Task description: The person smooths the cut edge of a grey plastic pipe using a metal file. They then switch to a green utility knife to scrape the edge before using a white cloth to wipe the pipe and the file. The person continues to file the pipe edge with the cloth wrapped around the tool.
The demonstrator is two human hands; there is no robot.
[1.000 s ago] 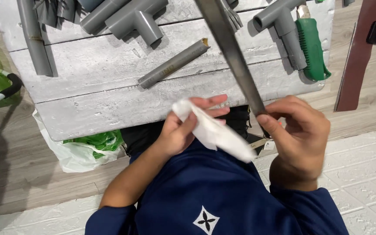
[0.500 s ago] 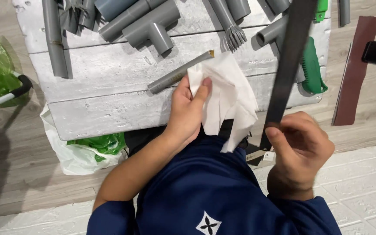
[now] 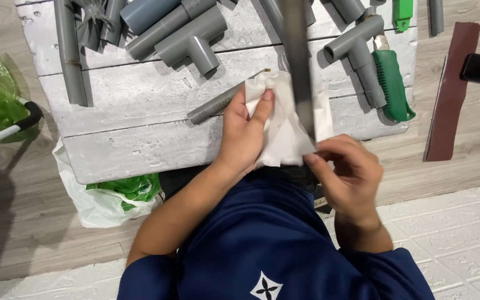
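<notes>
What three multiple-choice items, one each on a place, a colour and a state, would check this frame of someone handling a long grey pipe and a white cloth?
1. Where does the short grey pipe lie?
A. On the white wooden board
B. On the floor tiles
C. In the green bag

2. What colour is the handle of the saw on the board's right side?
A. Red
B. Green
C. Yellow

3. What is the left hand doing?
A. Resting empty on the floor
B. Gripping the tee fitting
C. Pressing the white cloth against the long pipe

Answers:
1 A, it rests on the white wooden board just beyond the left hand.
2 B, the handle is plainly green.
3 C, its fingers spread on the white cloth beside the long pipe, whose lower end the right hand holds.
</notes>
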